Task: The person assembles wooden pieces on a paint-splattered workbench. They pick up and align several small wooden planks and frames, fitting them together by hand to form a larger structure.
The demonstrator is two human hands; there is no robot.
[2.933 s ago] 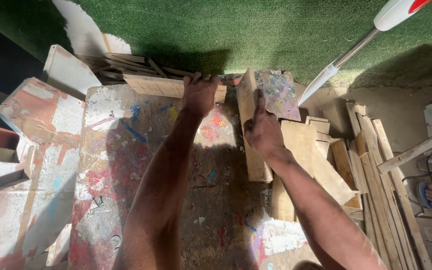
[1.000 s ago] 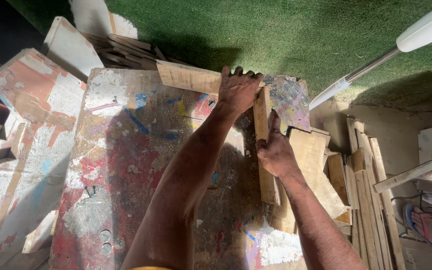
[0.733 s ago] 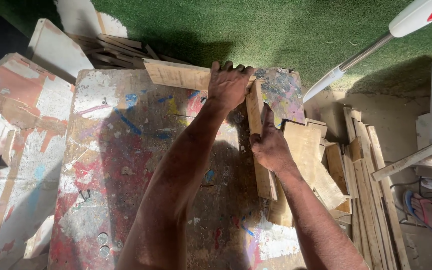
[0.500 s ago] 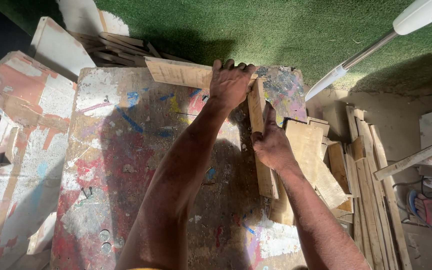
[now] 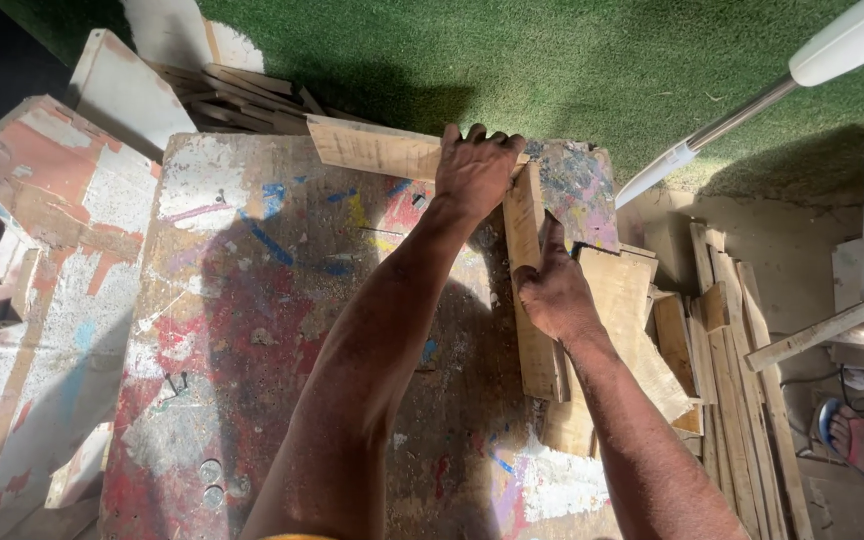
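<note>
Left hand [image 5: 474,172] closed over the right end of a short wooden plank [image 5: 372,150] lying crosswise along the far edge of the paint-splattered counter [image 5: 252,330]; fingers curled over its far side, palm pressing down. Right hand [image 5: 552,290] wrapped loosely around a long narrow plank [image 5: 530,300] that runs near to far along the counter's right edge, thumb pointing far. The long plank's far end sits just under the left hand, meeting the short plank at roughly a right angle.

Judgement: the two pieces are being butted into a corner. To do it well, keep the short plank pinned flat, slide the long one until its end seats flush, and check that the edges line up before letting go.

Right of the counter: stacked wood offcuts [image 5: 722,360]. Far side: green turf [image 5: 552,60], a white-handled tool [image 5: 752,110].
</note>
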